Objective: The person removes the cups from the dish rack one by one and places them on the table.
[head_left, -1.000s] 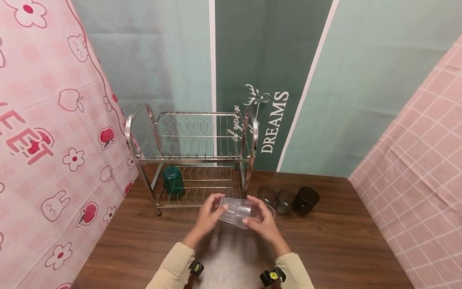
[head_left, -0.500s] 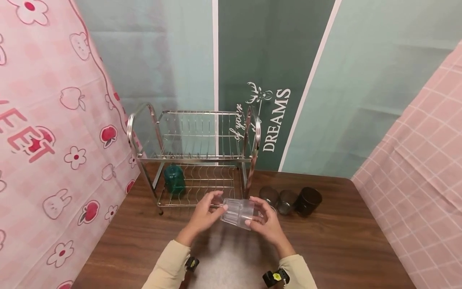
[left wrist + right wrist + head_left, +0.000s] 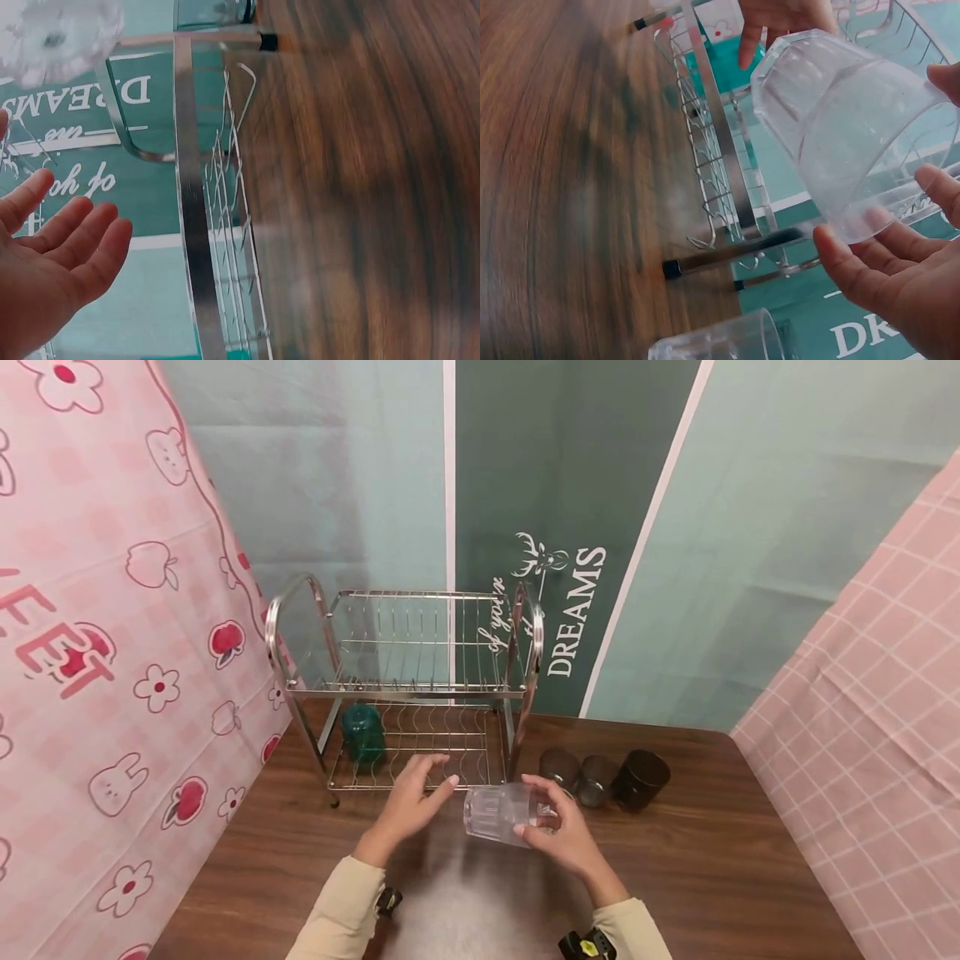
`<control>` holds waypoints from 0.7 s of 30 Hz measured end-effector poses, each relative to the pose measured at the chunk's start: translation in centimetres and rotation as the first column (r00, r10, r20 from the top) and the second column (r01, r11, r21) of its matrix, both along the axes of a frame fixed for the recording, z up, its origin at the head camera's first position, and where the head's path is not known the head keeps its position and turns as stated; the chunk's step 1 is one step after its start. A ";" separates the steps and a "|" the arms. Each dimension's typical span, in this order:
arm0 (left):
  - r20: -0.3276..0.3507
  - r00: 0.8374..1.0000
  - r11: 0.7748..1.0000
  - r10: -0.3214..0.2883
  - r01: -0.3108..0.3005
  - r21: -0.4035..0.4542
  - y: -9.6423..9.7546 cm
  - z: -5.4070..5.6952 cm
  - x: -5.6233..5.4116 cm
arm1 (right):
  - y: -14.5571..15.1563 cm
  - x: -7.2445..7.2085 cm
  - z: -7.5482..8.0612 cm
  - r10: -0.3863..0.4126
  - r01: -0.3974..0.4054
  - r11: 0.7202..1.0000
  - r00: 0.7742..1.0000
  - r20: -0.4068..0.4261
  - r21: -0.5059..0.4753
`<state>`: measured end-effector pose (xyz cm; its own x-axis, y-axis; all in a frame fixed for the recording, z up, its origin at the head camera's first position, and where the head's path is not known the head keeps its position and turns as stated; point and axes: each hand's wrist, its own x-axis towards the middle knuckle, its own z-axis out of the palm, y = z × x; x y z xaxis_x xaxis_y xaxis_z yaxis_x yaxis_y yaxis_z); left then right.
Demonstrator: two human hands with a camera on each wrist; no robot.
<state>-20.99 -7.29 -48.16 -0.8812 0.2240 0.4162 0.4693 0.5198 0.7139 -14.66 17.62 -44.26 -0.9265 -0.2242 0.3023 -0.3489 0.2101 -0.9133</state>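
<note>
A clear tumbler [image 3: 498,814] with a faceted lower part lies nearly sideways in the air over the table, base toward the left. My right hand [image 3: 558,822] grips it near the rim, thumb and fingers on opposite sides. The right wrist view shows the tumbler [image 3: 847,127] hollow, its mouth toward that hand. My left hand [image 3: 408,806] is apart from the tumbler, left of its base, with loosely spread fingers and nothing in them. In the left wrist view the tumbler's base [image 3: 56,37] shows above that hand [image 3: 60,262].
A two-tier metal dish rack [image 3: 405,693] stands behind the hands. On its lower tier is a teal glass [image 3: 363,735]. Right of the rack are two dark see-through glasses [image 3: 559,767] and a black cup [image 3: 641,779]. Another clear glass [image 3: 720,341] shows low in the right wrist view.
My left hand has let go of the tumbler's base and moved left, away from it. The right hand keeps holding the tumbler, which has shifted slightly right and lower in view.
</note>
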 end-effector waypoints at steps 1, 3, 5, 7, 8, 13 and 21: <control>-0.005 1.000 1.000 0.014 -0.014 -0.019 -0.2 0.0 -0.1 | 0.1 0.2 0.2 -0.006 0.006 1.000 1.000 -0.006 0.022; -0.009 0.999 0.998 0.033 -0.034 -0.045 -0.6 0.2 -0.1 | 0.3 0.4 0.4 -0.022 0.023 0.998 1.000 -0.017 0.063; -0.016 0.999 0.997 0.043 -0.044 -0.058 -1.1 0.3 -0.3 | 0.5 0.6 0.5 -0.046 0.049 0.994 0.998 -0.031 0.100; -0.027 0.998 0.996 0.051 -0.053 -0.069 -1.4 0.5 -0.4 | 0.7 0.7 0.6 -0.070 0.076 0.988 0.996 -0.050 0.133; -0.032 0.998 0.996 0.056 -0.058 -0.074 -1.6 0.5 -0.5 | 0.8 0.8 0.6 -0.079 0.089 0.984 0.995 -0.066 0.153; -0.039 0.995 0.990 0.093 -0.097 -0.102 -2.0 0.7 -1.0 | 1.5 0.6 0.1 -0.102 0.143 0.960 0.979 -0.175 0.240; -0.027 0.981 0.972 0.192 -0.194 -0.135 -2.7 0.9 -1.8 | 3.6 -0.5 -2.4 -0.122 0.194 0.930 0.965 -0.234 0.313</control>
<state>-22.79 -10.03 -47.21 -0.9076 0.1061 0.4061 0.3602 0.6935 0.6239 -15.13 21.24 -46.66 -0.8829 -0.2001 0.4247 -0.4594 0.5549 -0.6935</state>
